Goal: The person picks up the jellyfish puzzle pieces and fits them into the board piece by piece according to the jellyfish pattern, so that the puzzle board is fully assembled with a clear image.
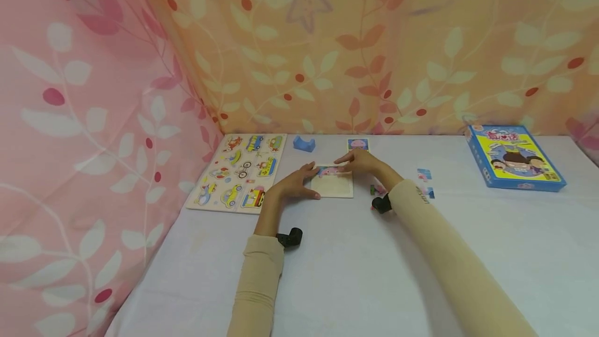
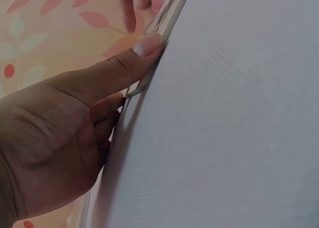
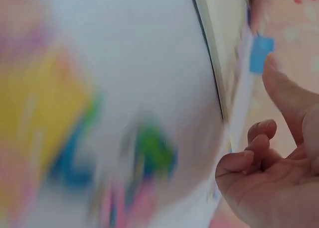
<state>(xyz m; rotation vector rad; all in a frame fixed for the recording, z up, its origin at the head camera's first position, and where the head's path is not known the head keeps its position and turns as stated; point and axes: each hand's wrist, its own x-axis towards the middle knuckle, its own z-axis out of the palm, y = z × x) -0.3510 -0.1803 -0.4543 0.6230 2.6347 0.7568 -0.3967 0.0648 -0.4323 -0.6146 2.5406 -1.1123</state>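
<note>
A shallow white puzzle tray (image 1: 332, 187) lies on the table, with a strip of pink-and-blue picture pieces (image 1: 329, 170) along its far side. My left hand (image 1: 292, 183) holds the tray's left edge. In the left wrist view, the thumb (image 2: 147, 46) lies on the tray's rim and the other fingers are partly hidden behind it. My right hand (image 1: 362, 161) is over the tray's far right corner, its upper finger reaching left. In the right wrist view, that hand (image 3: 279, 173) shows one finger extended, others loosely bent, and nothing visible between them.
Loose picture pieces (image 1: 425, 183) lie right of the tray, and others (image 1: 378, 190) beside the right wrist. A picture card (image 1: 357, 144) and blue block (image 1: 304, 144) are behind. A vehicle puzzle board (image 1: 219, 173) lies left; a blue-and-yellow box (image 1: 517, 157) lies right.
</note>
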